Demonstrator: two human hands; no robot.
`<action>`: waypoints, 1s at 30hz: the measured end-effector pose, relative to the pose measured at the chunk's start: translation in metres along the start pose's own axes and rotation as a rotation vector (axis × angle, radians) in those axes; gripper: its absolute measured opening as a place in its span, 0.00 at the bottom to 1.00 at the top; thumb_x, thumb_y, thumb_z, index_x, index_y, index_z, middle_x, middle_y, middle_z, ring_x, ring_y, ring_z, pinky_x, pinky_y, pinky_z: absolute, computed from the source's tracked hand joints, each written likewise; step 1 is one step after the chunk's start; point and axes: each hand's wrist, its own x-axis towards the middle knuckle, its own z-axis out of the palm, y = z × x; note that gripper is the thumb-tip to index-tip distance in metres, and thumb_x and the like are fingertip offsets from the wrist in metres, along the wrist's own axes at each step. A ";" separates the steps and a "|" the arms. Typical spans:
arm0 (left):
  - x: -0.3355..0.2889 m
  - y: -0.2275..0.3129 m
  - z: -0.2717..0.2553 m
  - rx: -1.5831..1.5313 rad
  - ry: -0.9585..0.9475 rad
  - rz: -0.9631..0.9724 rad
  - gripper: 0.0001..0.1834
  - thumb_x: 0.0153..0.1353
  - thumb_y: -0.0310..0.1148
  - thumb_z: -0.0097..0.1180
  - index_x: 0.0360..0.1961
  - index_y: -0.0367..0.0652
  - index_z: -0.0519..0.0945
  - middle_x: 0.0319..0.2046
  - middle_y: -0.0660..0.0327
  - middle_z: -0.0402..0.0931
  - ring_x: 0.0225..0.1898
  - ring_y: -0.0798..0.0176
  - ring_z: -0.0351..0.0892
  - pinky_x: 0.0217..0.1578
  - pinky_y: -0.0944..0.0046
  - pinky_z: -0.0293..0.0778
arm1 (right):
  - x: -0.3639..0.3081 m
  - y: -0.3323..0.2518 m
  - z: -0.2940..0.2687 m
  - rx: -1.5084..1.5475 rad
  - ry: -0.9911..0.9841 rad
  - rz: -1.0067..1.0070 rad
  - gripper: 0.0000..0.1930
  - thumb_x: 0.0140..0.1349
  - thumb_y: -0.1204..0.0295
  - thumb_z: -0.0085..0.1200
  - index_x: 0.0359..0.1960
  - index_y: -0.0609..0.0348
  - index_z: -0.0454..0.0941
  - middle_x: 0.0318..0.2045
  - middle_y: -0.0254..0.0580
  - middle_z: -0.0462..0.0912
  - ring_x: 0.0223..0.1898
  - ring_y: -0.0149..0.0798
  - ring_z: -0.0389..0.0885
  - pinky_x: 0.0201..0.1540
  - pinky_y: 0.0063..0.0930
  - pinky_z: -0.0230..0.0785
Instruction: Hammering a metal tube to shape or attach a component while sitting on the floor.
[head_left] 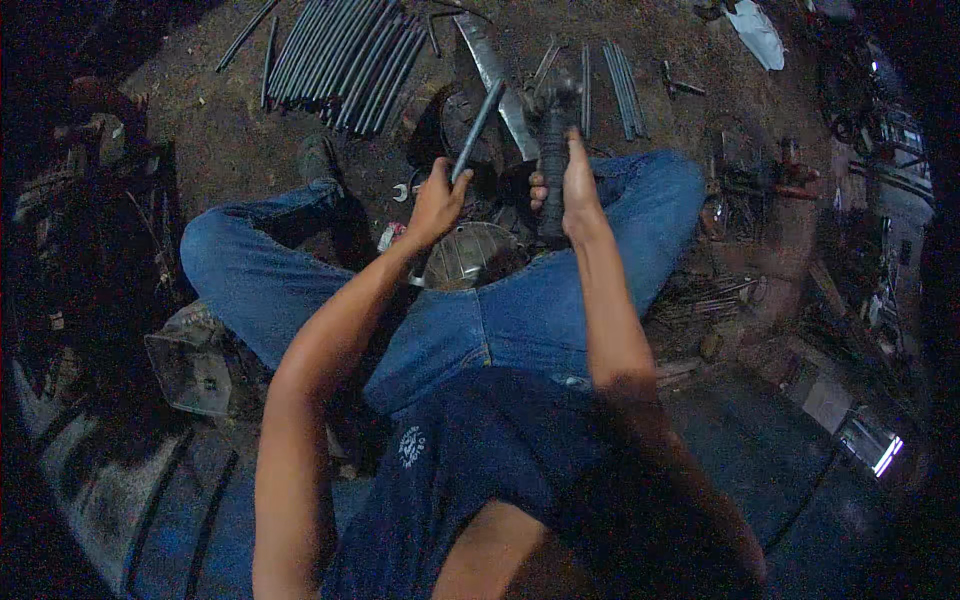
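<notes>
The left hand [438, 205] grips one rod [480, 125], the right hand [577, 190] one dark tool [553, 150]; the rod is straight, slim, bluish-grey.

My left hand [438, 205] grips a tilted metal rod [480, 126]; my right hand [577, 190] holds a dark, thick-handled tool [553, 155], top end blurred. Rod pile [345, 65] upper left, smaller rod group [623, 92] upper right, wrench [401, 192] near my left hand.

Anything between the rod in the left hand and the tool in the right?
Nothing visible between the metal rod and the dark handheld tool. The pale metal strip seen in the gap appears to lie on the ground beyond.
</notes>
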 end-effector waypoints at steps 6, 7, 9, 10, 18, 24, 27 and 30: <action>0.004 0.003 -0.008 0.006 -0.009 -0.030 0.22 0.61 0.43 0.50 0.40 0.30 0.74 0.30 0.38 0.75 0.35 0.37 0.76 0.36 0.47 0.69 | 0.011 0.016 -0.009 -0.072 0.105 0.054 0.30 0.62 0.39 0.31 0.30 0.53 0.72 0.15 0.35 0.71 0.12 0.31 0.67 0.15 0.27 0.63; 0.005 0.005 -0.009 0.008 -0.009 -0.042 0.22 0.61 0.43 0.50 0.40 0.30 0.74 0.30 0.38 0.75 0.35 0.37 0.76 0.36 0.47 0.69 | 0.009 0.015 -0.007 -0.127 0.178 0.004 0.30 0.62 0.39 0.31 0.30 0.53 0.72 0.15 0.35 0.71 0.12 0.31 0.67 0.15 0.27 0.62; 0.006 0.007 -0.009 0.024 -0.016 -0.120 0.22 0.61 0.43 0.49 0.39 0.30 0.76 0.28 0.38 0.75 0.34 0.37 0.76 0.36 0.47 0.70 | -0.003 -0.004 -0.003 -0.085 0.058 0.023 0.30 0.62 0.39 0.31 0.30 0.53 0.72 0.15 0.35 0.71 0.12 0.31 0.67 0.15 0.27 0.63; 0.005 0.007 -0.009 0.022 -0.017 -0.112 0.22 0.61 0.43 0.49 0.39 0.30 0.76 0.28 0.38 0.75 0.34 0.37 0.76 0.36 0.47 0.70 | -0.012 -0.017 0.004 -0.058 0.019 0.029 0.30 0.62 0.39 0.31 0.30 0.54 0.72 0.15 0.35 0.71 0.12 0.31 0.67 0.15 0.27 0.63; 0.002 0.012 -0.012 0.003 0.052 -0.009 0.21 0.62 0.42 0.46 0.38 0.30 0.76 0.28 0.37 0.75 0.35 0.35 0.75 0.36 0.47 0.69 | -0.066 -0.165 0.051 0.179 -0.334 -1.012 0.34 0.59 0.34 0.29 0.30 0.55 0.70 0.15 0.36 0.68 0.14 0.33 0.67 0.17 0.29 0.62; 0.007 0.019 -0.014 -0.007 -0.003 -0.092 0.20 0.62 0.42 0.46 0.36 0.31 0.76 0.27 0.37 0.75 0.34 0.35 0.75 0.36 0.46 0.69 | -0.002 -0.045 0.064 -0.178 0.226 0.020 0.34 0.64 0.40 0.24 0.27 0.59 0.69 0.13 0.39 0.70 0.11 0.34 0.66 0.17 0.31 0.62; 0.002 0.015 -0.011 0.061 0.146 0.059 0.20 0.62 0.43 0.46 0.35 0.31 0.76 0.26 0.38 0.75 0.32 0.36 0.75 0.35 0.46 0.69 | 0.015 -0.015 0.025 0.063 -0.056 -0.107 0.35 0.63 0.39 0.20 0.28 0.57 0.70 0.13 0.37 0.69 0.11 0.32 0.65 0.16 0.28 0.62; 0.000 0.009 -0.009 0.051 0.054 0.000 0.21 0.61 0.43 0.47 0.36 0.31 0.76 0.25 0.39 0.75 0.31 0.37 0.76 0.34 0.47 0.69 | 0.009 -0.008 -0.001 0.054 -0.031 -0.096 0.35 0.62 0.37 0.22 0.28 0.55 0.71 0.14 0.35 0.70 0.12 0.30 0.66 0.16 0.27 0.62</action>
